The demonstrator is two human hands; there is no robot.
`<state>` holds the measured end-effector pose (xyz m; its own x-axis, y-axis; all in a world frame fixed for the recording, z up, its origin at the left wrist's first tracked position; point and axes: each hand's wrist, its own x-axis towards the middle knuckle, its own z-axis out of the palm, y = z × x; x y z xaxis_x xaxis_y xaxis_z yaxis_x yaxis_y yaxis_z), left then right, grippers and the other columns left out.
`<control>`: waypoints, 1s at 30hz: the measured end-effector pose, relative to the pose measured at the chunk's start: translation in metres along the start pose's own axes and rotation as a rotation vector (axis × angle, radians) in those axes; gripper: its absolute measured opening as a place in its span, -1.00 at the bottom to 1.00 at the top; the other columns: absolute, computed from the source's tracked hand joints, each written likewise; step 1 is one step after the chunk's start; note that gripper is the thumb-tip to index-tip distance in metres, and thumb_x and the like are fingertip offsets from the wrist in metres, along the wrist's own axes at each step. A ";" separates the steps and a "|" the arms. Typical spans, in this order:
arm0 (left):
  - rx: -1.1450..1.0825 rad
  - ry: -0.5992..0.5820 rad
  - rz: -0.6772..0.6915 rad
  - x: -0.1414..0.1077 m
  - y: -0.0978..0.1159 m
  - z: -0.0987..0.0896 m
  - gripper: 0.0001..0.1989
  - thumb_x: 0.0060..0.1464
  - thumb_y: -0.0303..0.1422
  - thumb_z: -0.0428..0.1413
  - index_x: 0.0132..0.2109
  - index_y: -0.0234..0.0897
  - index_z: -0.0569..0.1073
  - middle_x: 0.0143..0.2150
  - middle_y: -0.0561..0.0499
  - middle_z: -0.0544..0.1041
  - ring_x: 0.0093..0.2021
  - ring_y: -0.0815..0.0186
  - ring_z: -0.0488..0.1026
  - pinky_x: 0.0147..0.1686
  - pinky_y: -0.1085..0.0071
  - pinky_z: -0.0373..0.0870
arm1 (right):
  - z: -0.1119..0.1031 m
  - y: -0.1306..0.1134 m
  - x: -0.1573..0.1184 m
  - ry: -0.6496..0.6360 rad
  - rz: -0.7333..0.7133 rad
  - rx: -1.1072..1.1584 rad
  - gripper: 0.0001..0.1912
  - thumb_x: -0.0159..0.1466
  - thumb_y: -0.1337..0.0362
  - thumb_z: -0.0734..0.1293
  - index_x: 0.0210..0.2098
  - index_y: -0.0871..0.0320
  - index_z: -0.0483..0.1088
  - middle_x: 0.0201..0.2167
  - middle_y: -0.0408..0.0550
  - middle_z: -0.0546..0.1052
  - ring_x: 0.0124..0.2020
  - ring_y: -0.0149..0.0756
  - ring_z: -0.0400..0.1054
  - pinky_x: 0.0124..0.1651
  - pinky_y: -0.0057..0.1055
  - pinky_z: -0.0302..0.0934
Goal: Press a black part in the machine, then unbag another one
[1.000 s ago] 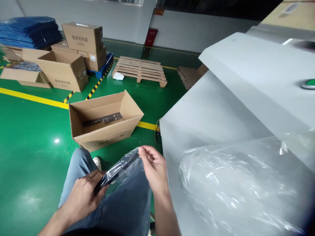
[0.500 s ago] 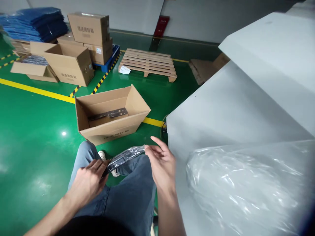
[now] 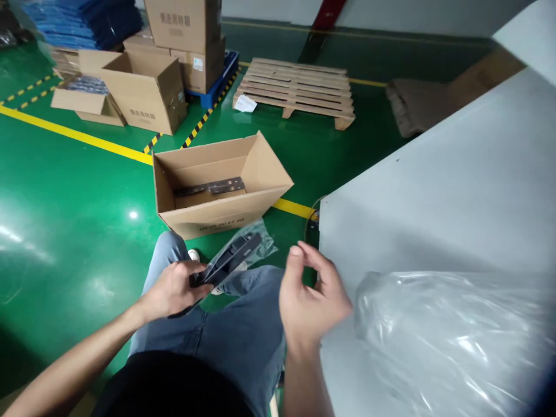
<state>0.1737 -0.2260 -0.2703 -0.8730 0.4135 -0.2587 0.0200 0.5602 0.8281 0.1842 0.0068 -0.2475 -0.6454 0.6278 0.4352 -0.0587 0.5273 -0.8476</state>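
My left hand (image 3: 180, 289) is closed around one end of a long black part in a clear plastic bag (image 3: 237, 252). The part is tilted, its far end up and to the right above my knees, with the bag's loose end past it. Apart from it, to the right, my right hand (image 3: 313, 295) is curled, thumb and forefinger tips together, and nothing shows between them. Beyond my knees an open cardboard box (image 3: 217, 214) stands on the floor. A few dark parts (image 3: 226, 185) lie on its bottom.
On my right is a grey surface (image 3: 373, 231) with a heap of clear plastic bags (image 3: 443, 336). Farther off are a wooden pallet (image 3: 299, 87), another open carton (image 3: 143, 98), stacked cartons (image 3: 185, 26) on a blue pallet, and a blue stack (image 3: 91, 23).
My right hand has let go of the bag's end and moved right, its fingers curling in. The bagged part's far end has swung upward in my left hand. The view has shifted.
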 end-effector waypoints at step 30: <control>-1.099 0.800 -0.392 0.048 0.011 0.041 -0.46 -0.22 0.04 0.48 -0.34 -0.27 0.47 -0.36 0.08 0.52 -0.39 0.38 0.45 -0.44 0.52 0.36 | 0.027 0.034 -0.108 -0.427 -0.427 -0.052 -0.87 0.44 0.46 0.36 -0.09 0.12 0.46 -0.33 -0.08 0.60 -0.28 -0.31 0.51 -0.16 -0.35 0.42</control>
<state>0.1523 -0.1704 -0.2943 -0.7768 -0.3571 -0.5187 -0.3452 -0.4475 0.8250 0.2315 -0.0582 -0.3309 -0.8220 0.0751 0.5645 -0.3493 0.7164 -0.6039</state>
